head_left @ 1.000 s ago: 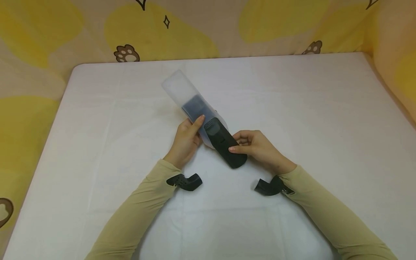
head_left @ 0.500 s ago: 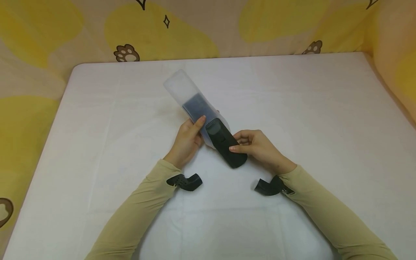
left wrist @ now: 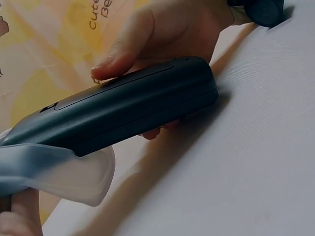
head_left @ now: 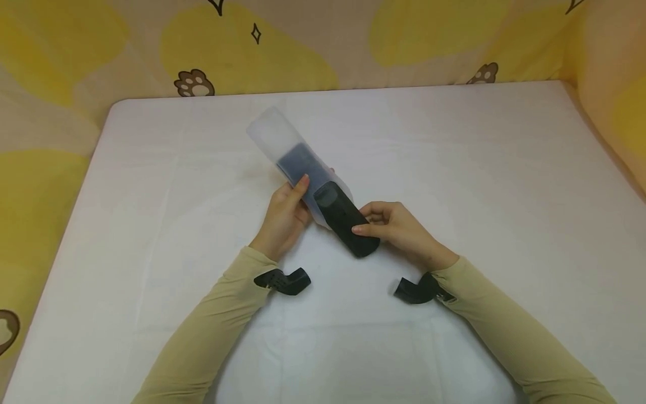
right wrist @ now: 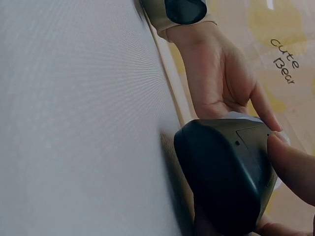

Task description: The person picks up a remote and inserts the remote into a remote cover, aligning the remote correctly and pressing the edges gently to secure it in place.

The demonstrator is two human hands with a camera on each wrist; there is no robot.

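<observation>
A black remote control point(head_left: 346, 220) lies tilted, its back with a battery cover facing up. Its far part shows dark blue through a long translucent sleeve point(head_left: 275, 132), whose far end holds nothing visible. My left hand point(head_left: 284, 216) grips the sleeve about its middle, thumb on top and fingers beneath. My right hand point(head_left: 396, 231) pinches the remote's near end, thumb on top; its other fingers are partly hidden underneath. In the left wrist view, the remote point(left wrist: 123, 105) emerges from the loose mouth of the sleeve point(left wrist: 86, 179) and is held above the table.
A white-covered table point(head_left: 479, 168) spreads beneath both hands. A yellow patterned cloth point(head_left: 282, 50) hangs behind its back edge and along the sides. Black wrist-worn devices protrude inward from the left sleeve point(head_left: 202, 331) and the right sleeve point(head_left: 515, 331) of the arms.
The sleeve and remote first shift a little right, then back left and slightly away, with the left hand moving along. The right hand drifts slightly left. Both grips stay the same.
</observation>
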